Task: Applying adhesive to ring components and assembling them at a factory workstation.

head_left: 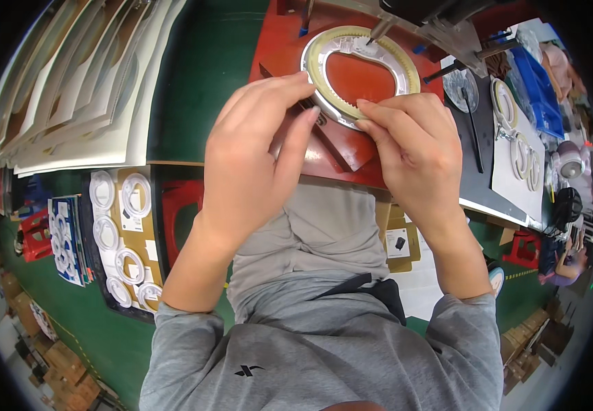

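Wearer: grey long-sleeved top (pixel 324 356) fills the lower edge, both sleeves pushed up, bare forearms rising toward the bench.
Left hand: the left hand (pixel 255 157) lies palm down over the near-left rim of the ring; its fingers are held together and curled, the fingertips touching the ring's edge. Whether the thumb grips beneath is hidden.
Right hand: the right hand (pixel 413 147) sits at the near-right rim, fingers bunched close together and bent, the tips pressed on the ring's edge beside the left fingertips. A full pinch cannot be made out.
Ring: a flat, pale cream-yellow plastic ring with a white inner insert (pixel 361 65) lies on the red fixture, its near arc under both sets of fingertips, its far arc just below a metal tool tip.
Fixture: a red-brown flat work plate (pixel 282 41) on the bench, with a raised red disc showing through the ring's opening.
Tool: a grey metal press head with a pointed tip (pixel 419 24) hangs over the far edge of the ring.
Right side: a white sheet (pixel 509 178) bearing several similar pale rings, well apart from the hands.
Left, lower down: a brown cardboard tray of white rings (pixel 128 233) beside stacked pale boards (pixel 84 89).
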Demonstrator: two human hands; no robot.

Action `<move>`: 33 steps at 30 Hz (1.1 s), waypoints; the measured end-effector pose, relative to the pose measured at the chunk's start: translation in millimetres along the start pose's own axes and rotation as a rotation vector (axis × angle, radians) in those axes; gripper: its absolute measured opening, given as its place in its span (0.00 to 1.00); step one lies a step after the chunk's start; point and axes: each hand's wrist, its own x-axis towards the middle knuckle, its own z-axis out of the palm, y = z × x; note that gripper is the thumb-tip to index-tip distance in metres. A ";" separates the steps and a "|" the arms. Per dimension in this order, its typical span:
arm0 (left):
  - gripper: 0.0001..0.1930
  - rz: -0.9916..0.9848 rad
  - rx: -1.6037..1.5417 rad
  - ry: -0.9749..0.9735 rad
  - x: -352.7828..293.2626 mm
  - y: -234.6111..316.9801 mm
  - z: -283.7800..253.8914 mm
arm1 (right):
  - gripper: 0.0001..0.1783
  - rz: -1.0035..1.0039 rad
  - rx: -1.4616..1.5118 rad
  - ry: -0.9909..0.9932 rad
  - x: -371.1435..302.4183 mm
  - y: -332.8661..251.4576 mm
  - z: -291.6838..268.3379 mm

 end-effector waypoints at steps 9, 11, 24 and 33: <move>0.08 -0.081 0.058 0.149 28.5 -6.9 28.1 | 0.10 0.018 -0.007 -0.052 3.7 -3.9 -3.9; 0.08 -0.062 0.072 0.163 30.4 -9.7 32.4 | 0.10 0.021 -0.006 -0.055 3.2 -2.4 -4.7; 0.08 -0.154 -0.172 0.240 35.4 -15.1 41.8 | 0.16 -0.077 -0.102 -0.186 3.2 -3.6 -14.7; 0.07 -0.193 -0.214 0.182 36.3 -17.5 37.9 | 0.23 0.171 -0.109 -0.071 15.5 23.3 4.8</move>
